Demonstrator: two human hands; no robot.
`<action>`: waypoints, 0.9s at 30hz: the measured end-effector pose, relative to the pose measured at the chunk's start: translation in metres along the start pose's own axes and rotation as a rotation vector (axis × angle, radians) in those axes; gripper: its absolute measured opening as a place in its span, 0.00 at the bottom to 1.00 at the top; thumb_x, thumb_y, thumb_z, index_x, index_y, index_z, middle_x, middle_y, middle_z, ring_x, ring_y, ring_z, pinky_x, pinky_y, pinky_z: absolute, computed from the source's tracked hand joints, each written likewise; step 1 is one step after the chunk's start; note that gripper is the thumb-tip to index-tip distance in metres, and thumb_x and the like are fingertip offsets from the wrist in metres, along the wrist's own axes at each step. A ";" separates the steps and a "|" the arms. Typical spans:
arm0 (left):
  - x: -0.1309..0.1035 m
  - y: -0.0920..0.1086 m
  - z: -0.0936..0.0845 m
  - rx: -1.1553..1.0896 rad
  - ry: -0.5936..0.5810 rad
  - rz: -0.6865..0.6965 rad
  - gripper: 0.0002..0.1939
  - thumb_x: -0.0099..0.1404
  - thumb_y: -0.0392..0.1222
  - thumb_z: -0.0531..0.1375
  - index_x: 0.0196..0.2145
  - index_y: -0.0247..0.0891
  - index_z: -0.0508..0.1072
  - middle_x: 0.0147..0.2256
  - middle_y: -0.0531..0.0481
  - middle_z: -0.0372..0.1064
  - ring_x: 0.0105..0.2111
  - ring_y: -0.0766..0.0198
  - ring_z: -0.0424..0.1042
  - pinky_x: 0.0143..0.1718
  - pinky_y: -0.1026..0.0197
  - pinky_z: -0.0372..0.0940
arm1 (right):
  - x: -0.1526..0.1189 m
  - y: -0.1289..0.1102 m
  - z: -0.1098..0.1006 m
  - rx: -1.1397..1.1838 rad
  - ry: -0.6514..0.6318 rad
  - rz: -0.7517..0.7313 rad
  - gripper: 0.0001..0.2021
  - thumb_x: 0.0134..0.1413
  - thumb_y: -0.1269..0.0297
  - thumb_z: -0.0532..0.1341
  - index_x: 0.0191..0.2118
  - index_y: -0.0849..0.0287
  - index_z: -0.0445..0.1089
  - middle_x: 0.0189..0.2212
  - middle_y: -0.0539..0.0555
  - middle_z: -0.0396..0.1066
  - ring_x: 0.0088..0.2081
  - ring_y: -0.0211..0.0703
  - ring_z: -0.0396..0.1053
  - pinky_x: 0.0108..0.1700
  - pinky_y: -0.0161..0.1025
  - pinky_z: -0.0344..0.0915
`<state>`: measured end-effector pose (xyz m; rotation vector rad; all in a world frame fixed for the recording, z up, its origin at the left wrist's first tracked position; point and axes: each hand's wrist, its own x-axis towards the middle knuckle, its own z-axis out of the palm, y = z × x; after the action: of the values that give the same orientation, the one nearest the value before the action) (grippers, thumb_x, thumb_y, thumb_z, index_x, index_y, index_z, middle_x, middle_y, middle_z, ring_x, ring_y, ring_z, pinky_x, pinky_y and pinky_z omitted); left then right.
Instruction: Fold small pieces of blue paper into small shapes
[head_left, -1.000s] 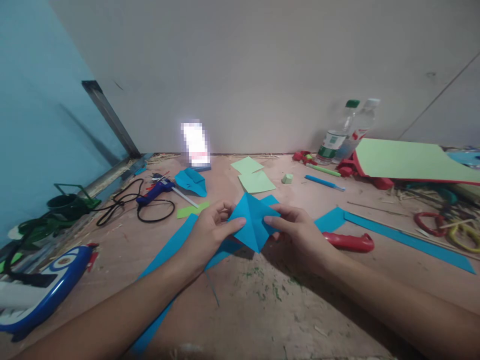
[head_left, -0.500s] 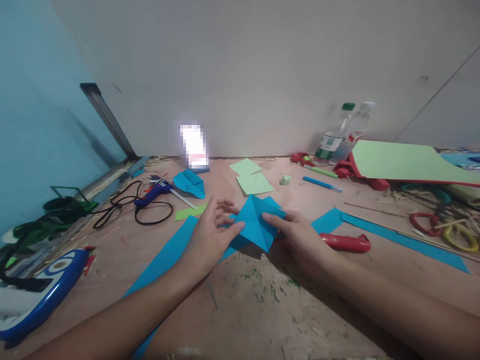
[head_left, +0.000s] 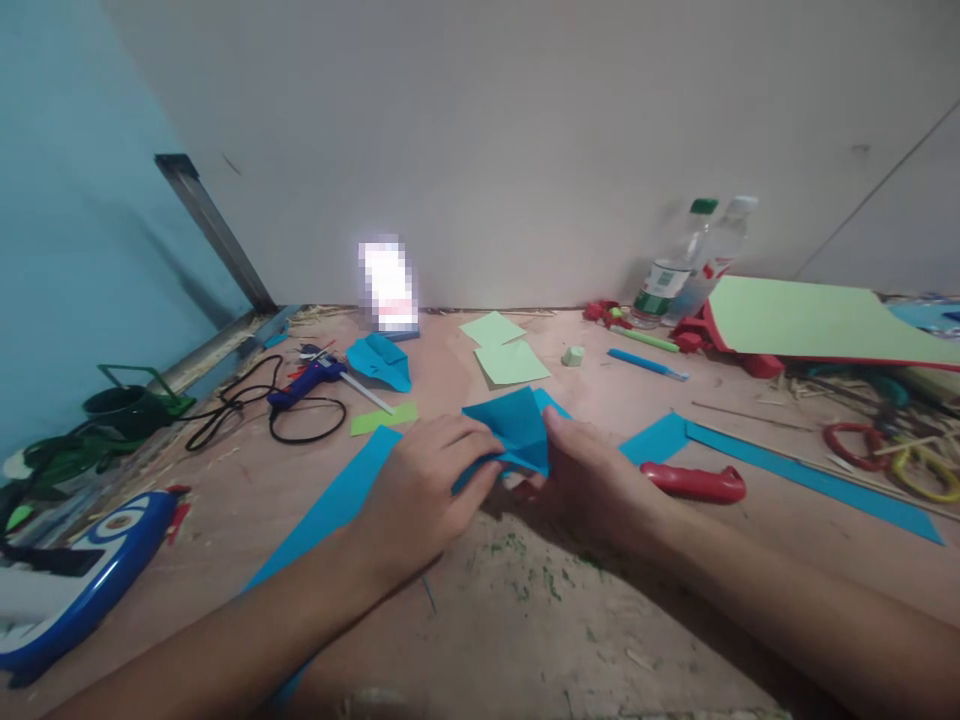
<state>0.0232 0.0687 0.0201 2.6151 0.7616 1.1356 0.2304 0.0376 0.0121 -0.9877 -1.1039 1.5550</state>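
Observation:
A creased piece of blue paper (head_left: 514, 420) is held between my two hands above the table. My left hand (head_left: 439, 480) pinches its near left edge between thumb and fingers. On the other side, my right hand (head_left: 589, 465) grips the paper, with the thumb along its right edge and the other fingers mostly hidden behind. The paper is partly folded, with a fold standing up toward the left. Under my left forearm lies a long blue paper sheet (head_left: 337, 510). A red-handled tool (head_left: 694, 482) rests just right of my right hand.
Pale green paper squares (head_left: 511, 362) and a small green block (head_left: 573, 356) lie beyond my hands. At left are a glue gun (head_left: 307, 382), its cable and a folded blue paper piece (head_left: 379, 362). Bottles (head_left: 663, 285), a blue pen (head_left: 646, 364) and scissors (head_left: 855, 445) are at right.
My left hand has turned over and closed on the paper's near left edge; its fingers were apart before. The paper has folded inward, and my right thumb has shifted to its right edge.

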 end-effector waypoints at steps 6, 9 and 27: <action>0.001 0.016 -0.001 -0.237 0.037 -0.301 0.04 0.72 0.34 0.62 0.40 0.39 0.78 0.37 0.52 0.80 0.36 0.64 0.77 0.38 0.63 0.66 | -0.003 -0.002 0.007 0.171 -0.179 -0.028 0.18 0.53 0.52 0.77 0.46 0.54 0.79 0.43 0.54 0.77 0.46 0.46 0.74 0.60 0.50 0.66; 0.001 0.021 -0.001 -0.266 -0.023 -0.330 0.04 0.71 0.36 0.63 0.38 0.39 0.78 0.31 0.55 0.75 0.30 0.66 0.71 0.33 0.64 0.63 | -0.002 0.000 0.008 0.144 -0.024 -0.001 0.14 0.54 0.53 0.77 0.35 0.58 0.79 0.34 0.52 0.76 0.39 0.41 0.74 0.52 0.44 0.69; 0.008 0.017 0.001 -0.737 0.025 -0.696 0.09 0.64 0.44 0.68 0.30 0.37 0.80 0.26 0.54 0.72 0.25 0.68 0.68 0.26 0.66 0.62 | -0.006 0.000 0.006 -0.141 -0.121 0.025 0.18 0.56 0.46 0.74 0.39 0.58 0.83 0.34 0.56 0.78 0.37 0.47 0.75 0.44 0.45 0.74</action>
<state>0.0348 0.0588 0.0306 1.5531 0.9221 0.9706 0.2256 0.0308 0.0145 -1.0147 -1.3052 1.5917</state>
